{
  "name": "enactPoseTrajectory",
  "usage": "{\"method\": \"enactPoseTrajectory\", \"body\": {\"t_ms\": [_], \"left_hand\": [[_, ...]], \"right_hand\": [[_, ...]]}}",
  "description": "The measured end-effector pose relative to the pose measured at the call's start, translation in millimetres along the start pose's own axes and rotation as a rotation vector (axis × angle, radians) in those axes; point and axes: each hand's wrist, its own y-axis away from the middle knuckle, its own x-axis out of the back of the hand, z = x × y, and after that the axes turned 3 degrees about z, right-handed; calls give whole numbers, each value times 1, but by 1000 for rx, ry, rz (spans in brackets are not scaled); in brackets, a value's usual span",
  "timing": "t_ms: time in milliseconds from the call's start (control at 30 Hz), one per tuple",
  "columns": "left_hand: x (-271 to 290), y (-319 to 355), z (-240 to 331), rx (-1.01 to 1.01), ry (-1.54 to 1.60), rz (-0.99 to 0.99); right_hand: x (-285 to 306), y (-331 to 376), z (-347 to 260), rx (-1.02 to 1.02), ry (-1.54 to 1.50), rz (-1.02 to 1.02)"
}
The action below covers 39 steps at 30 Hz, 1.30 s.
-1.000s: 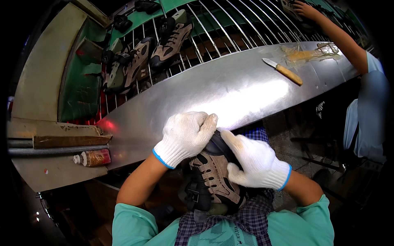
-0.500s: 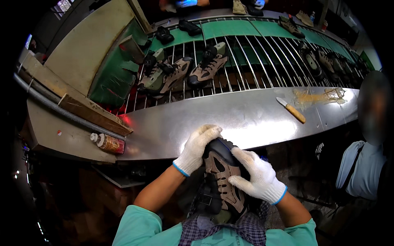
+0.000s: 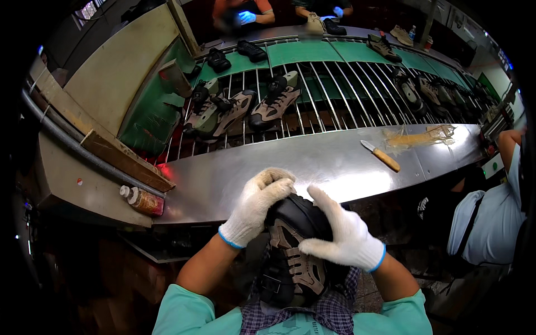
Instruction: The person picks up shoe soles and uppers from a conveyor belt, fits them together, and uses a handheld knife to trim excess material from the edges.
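A brown-and-black shoe (image 3: 304, 267) rests against my lap with its toe pointing away from me. My left hand (image 3: 258, 207), in a white knit glove, grips the toe end from the left, its fingers curled over the tip. My right hand (image 3: 347, 237), gloved the same way, lies along the shoe's right side. Its thumb stretches toward the laces and its fingers reach straight up beside the toe, thumb and fingers wide apart. The shoe's sole and heel are mostly hidden.
Beyond a metal ledge (image 3: 223, 192) runs a rack of metal rods (image 3: 324, 106) carrying several shoes (image 3: 274, 103). A wooden-handled knife (image 3: 386, 159) lies on the ledge at right. Bottles (image 3: 144, 201) lie at left. Co-workers (image 3: 245, 14) sit across; another person (image 3: 486, 223) is at right.
The shoe's toe has turned a little left and tilted. My left hand has shifted slightly left and down; my right fingers have lifted off the toe edge. The view has shifted slightly.
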Motion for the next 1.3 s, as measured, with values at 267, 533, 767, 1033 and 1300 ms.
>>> {"method": "enactPoseTrajectory", "body": {"t_ms": [267,533,767,1033,1300], "left_hand": [[6,0,-7,4,-191,-60],[-22,16,20,-48,429,-74],[43,24,-74,224,175,-143],[81,43,-94,337,461,-202],[20,7,-5,141,-1169,-623]], "right_hand": [[-1,5,-11,134,141,-31],[29,-41,-34,14,25,-85],[53,-21,-78,247,72,140],[27,44,30,99,-737,251],[-175,132,177,-691,-1043,339]]}}
